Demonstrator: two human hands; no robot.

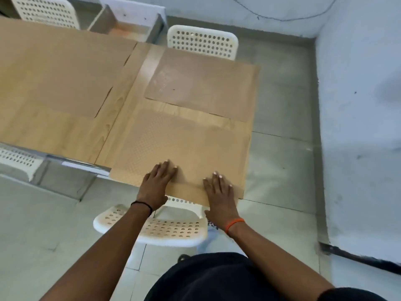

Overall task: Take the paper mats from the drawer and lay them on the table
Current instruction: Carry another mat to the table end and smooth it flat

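At table's near edge, head view: left hand (159, 178) and right hand (219, 191) press flat, fingers spread, on thin brown dimpled paper mat (182, 148) over pale wood-grain table (65, 129). Probably light, floppy, slides easily; lift by corners. Second brown mat (201, 83) beyond, white perforated plastic chair (152, 229) below.

Both my bare arms reach forward over the brown paper mat (184, 146). My left hand (159, 183) lies flat on its near edge, fingers straight. My right hand (219, 192) presses beside it, fingers spread, palm down.
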